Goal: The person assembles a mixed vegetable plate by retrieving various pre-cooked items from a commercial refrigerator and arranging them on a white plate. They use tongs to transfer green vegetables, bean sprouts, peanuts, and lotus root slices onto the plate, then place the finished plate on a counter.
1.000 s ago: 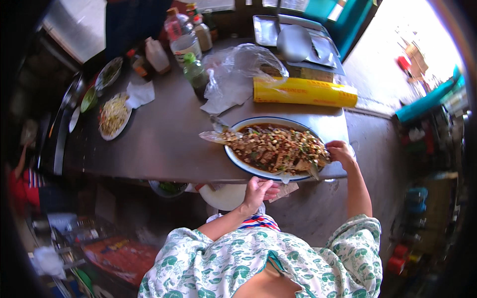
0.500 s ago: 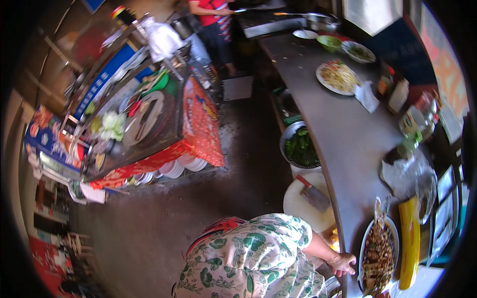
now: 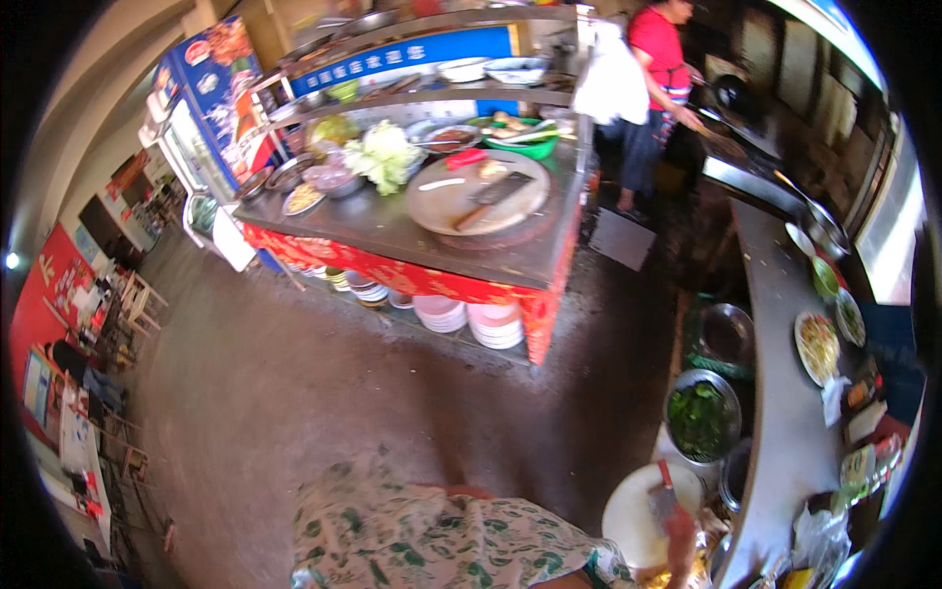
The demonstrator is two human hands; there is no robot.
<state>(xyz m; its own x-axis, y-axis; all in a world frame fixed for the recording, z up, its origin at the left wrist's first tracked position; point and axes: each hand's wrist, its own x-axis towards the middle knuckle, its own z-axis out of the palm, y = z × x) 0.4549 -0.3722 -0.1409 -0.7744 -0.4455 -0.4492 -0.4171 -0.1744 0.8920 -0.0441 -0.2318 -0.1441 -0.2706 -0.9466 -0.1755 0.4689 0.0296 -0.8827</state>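
My right hand (image 3: 679, 542) is at the lower right, smeared by motion, just below a cleaver (image 3: 664, 504) with a red handle. The cleaver lies on a round white chopping board (image 3: 625, 520). I cannot tell whether the hand touches the blade, or how its fingers are set. My left hand is out of view. A patterned white and green garment (image 3: 422, 535) covers the bottom middle of the view. Beyond the board, a metal colander (image 3: 734, 398) holds green leafy vegetables.
A long grey counter (image 3: 785, 432) runs along the right, bearing a plate of shredded food (image 3: 816, 348), bowls and bottles. Ahead stands a work table (image 3: 392, 231) with another board, a second cleaver and cabbage. A person in red (image 3: 653, 88) is at the stove.
My view has swung left, bringing the work table to the middle. My right hand has moved from beside the oval dish of whole fish to the chopping board; the dish has left view.
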